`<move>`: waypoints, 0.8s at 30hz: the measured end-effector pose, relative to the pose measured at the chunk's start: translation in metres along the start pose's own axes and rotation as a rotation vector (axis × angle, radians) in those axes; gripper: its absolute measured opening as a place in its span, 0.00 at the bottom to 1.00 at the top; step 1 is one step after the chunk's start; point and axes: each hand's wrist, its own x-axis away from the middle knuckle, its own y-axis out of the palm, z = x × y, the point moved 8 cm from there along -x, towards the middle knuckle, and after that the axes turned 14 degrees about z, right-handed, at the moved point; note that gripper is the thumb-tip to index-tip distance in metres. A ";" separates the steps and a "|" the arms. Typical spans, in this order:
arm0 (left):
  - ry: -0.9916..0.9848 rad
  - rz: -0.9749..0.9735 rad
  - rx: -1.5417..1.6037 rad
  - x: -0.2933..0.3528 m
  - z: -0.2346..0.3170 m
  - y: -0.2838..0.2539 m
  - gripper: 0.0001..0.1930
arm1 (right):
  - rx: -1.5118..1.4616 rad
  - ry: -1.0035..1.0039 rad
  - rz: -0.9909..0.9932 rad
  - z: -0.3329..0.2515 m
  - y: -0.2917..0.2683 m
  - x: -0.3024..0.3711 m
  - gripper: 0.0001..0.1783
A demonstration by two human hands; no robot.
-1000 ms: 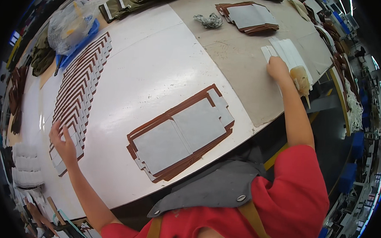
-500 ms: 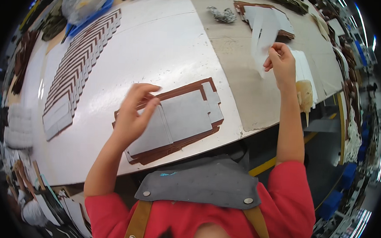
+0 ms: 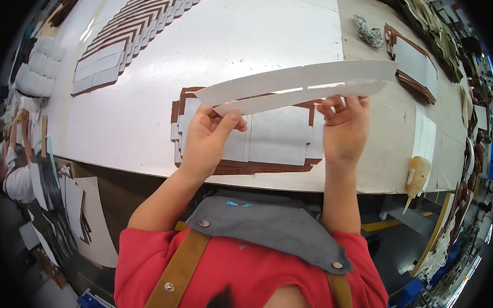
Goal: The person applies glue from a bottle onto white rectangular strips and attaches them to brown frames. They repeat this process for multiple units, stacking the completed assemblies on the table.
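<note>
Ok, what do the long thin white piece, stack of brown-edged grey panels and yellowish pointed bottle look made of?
Long thin white piece: likely matte paper or thin card, given its crisp edges. Stack of brown-edged grey panels: possibly leather or imitation, given the layered brown borders, with a dull, papery grey facing. Yellowish pointed bottle: probably translucent plastic, judging by its cloudy, uneven tint.

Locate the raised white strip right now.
In the head view, the strip is near the centre, over the brown-edged panels, its left end in the left hand.
</note>
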 end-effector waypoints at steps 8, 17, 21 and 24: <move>0.122 0.221 -0.188 0.016 0.014 -0.069 0.09 | 0.535 -0.016 0.011 0.010 -0.024 0.019 0.23; 0.381 0.127 -0.832 0.021 0.024 -0.082 0.07 | 0.950 -0.018 -0.155 0.037 -0.043 0.050 0.22; 0.339 0.089 -0.863 0.010 0.020 -0.079 0.08 | 1.021 0.005 -0.135 0.038 -0.043 0.050 0.18; 0.359 0.048 -0.900 0.006 0.022 -0.075 0.12 | 1.099 -0.079 -0.168 0.036 -0.039 0.050 0.18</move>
